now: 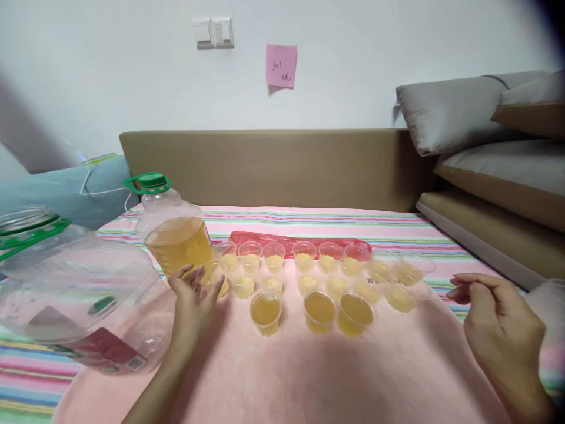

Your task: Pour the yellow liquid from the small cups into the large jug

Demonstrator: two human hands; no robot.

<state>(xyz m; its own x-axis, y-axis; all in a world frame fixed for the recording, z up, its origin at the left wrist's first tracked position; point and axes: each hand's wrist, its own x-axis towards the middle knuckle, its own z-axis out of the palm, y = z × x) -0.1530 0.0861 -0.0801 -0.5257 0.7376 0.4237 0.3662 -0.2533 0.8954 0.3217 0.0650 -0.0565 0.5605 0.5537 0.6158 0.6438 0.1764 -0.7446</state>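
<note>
My left hand (194,303) is over the left end of the cups, its thumb spread from its fingers. A small clear cup (216,281) is just beyond the thumb; whether they touch is unclear. My right hand (501,330) hovers to the right of the cups, fingers loosely bent, with nothing visible in them. Several clear plastic cups hold pale yellow contents in rows. In front stand three fuller cups of amber liquid: one on the left (265,311), one in the middle (319,310) and one on the right (355,313). A blurred clear cup (417,270) sits at the right end.
A large jug of amber liquid (176,241) with a green cap stands behind my left hand. Nearer left is a big clear plastic jug (119,277). A red plastic bag (291,241) lies behind the cups on the pink cloth (282,383). Grey cushions (450,112) are stacked right.
</note>
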